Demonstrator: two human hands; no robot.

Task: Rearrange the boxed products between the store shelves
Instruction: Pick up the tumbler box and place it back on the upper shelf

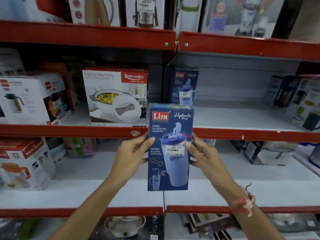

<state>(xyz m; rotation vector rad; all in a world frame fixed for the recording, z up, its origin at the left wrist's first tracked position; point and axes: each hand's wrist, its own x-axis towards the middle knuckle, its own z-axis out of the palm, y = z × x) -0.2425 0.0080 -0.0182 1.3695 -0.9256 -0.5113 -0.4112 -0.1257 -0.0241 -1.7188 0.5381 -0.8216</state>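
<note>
Here, blue Liza tumbler box (170, 148) upright, clamped by its side edges between left hand (132, 154) and right hand (201, 154), near the red shelf lip (72, 131). Behind, far right: bare white shelf (242, 116), another Liza box (186, 85) at its left end.

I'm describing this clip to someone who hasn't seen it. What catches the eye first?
A tall blue Liza box held upright at centre, the left hand and right hand gripping its sides. Behind it, a matching blue box stands on the middle shelf, beside a white casserole box.
</note>
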